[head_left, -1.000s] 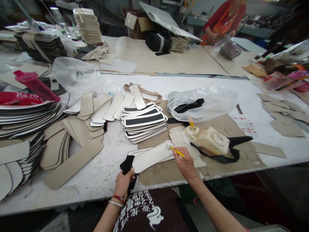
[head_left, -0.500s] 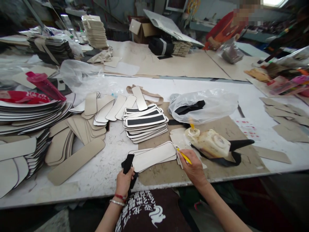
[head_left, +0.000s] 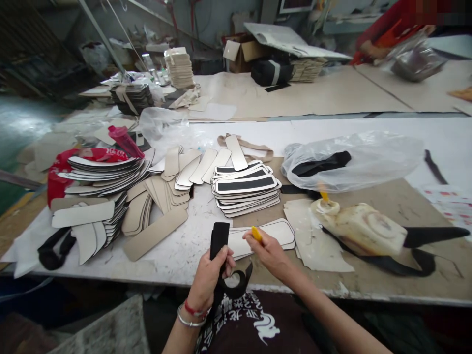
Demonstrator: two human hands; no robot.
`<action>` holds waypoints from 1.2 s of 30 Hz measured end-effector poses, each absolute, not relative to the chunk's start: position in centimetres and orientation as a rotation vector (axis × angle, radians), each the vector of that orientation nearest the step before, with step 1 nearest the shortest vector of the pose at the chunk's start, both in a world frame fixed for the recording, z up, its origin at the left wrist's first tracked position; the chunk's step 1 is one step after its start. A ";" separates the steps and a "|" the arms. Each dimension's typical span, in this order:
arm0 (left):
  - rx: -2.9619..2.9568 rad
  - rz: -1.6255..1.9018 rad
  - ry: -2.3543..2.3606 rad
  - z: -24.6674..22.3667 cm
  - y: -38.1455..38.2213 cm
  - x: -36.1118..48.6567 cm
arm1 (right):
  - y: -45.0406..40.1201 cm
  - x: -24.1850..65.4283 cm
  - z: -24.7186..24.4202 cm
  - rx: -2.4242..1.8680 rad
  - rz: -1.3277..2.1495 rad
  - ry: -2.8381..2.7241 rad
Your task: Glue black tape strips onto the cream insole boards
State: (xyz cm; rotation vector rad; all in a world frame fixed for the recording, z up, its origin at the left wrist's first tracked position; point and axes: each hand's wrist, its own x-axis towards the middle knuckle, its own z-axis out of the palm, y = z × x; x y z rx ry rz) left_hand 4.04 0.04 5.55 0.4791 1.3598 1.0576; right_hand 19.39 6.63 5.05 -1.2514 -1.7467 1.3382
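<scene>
Black strip (head_left: pixel 220 239) upright in the left hand (head_left: pixel 214 270), thumb and fingers closed firmly around it, with a loose end curling into a loop below, near the table's front edge. Yellow stick (head_left: pixel 256 235) in the right hand (head_left: pixel 271 253), just to the right, pinched between thumb and bent fingers, with the working tip too small to make out. Directly behind both hands, pale panels (head_left: pixel 278 233), overlapping and lying flat. Beyond these, a stack (head_left: pixel 245 199) of similar panels, the upper ones faced with black strips. To the right, a stained container (head_left: pixel 365 226) on a brown sheet (head_left: pixel 401 194), and behind it a clear bag (head_left: pixel 383 150) with black material inside. To the left, beige panels (head_left: pixel 157 235) fanned across the white table (head_left: pixel 165 268). Farther left, a pink bottle (head_left: pixel 123 139). At far upper right, across the tables, a co-worker in red (head_left: pixel 383 37), partly cut off.
</scene>
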 end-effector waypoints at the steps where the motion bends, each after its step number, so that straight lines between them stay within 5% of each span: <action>1: 0.482 1.050 1.332 5.8 0.0 4.4 | 6.5 18.5 5.2 -1.234 1.440 -1.677; 6: 0.529 1.009 1.289 5.9 -0.1 5.7 | 6.1 17.0 5.6 -1.159 1.792 -1.348; 15: 0.497 1.023 1.322 4.3 -0.6 7.0 | 6.9 19.5 4.4 -1.317 1.406 -1.556; 36: 0.385 1.140 1.494 0.7 -1.4 12.2 | 8.1 23.6 2.3 -1.431 1.448 -0.912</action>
